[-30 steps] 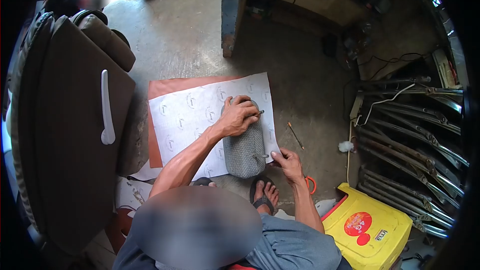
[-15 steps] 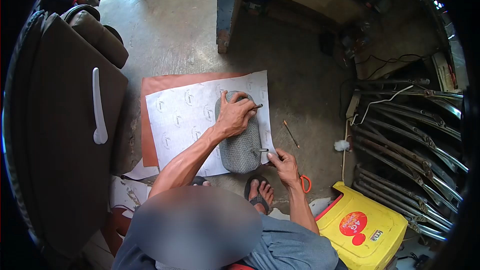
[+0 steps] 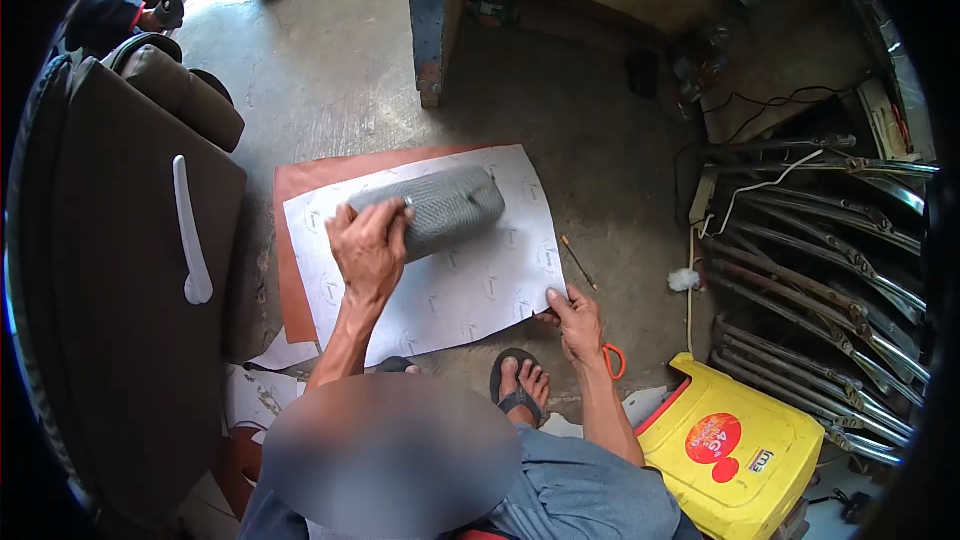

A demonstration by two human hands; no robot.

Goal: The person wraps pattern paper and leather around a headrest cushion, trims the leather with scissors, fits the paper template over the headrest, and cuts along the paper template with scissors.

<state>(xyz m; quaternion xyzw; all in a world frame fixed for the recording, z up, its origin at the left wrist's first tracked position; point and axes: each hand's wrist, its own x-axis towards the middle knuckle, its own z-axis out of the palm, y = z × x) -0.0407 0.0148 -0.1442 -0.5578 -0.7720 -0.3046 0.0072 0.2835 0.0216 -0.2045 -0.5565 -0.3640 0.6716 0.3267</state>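
Observation:
My left hand (image 3: 370, 252) grips one end of a grey fabric headrest (image 3: 452, 212), slightly blurred by motion. The headrest lies slantwise over a white sheet with printed logos (image 3: 460, 305); I cannot tell whether it touches the sheet. A metal post showed on it earlier; now its posts are mostly hidden. My right hand (image 3: 573, 323) pinches the sheet's lower right corner between thumb and fingers. Under the sheet's left and top edges shows a reddish-brown piece (image 3: 297, 270). An orange scissor handle (image 3: 614, 361) is beside my right wrist. A thin pencil-like stick (image 3: 579, 262) lies on the floor.
A dark padded chair part (image 3: 130, 270) with a white lever (image 3: 187, 230) stands at left. Chromed metal frames (image 3: 820, 290) are stacked at right, near a yellow stool-like box (image 3: 740, 450). A blue post (image 3: 430, 20) rises ahead. Another person's foot (image 3: 165, 12) shows top left.
My left hand has swung the headrest to the left and turned it from upright to slantwise on the sheet. My right hand now pinches the sheet's corner, which is raised a little.

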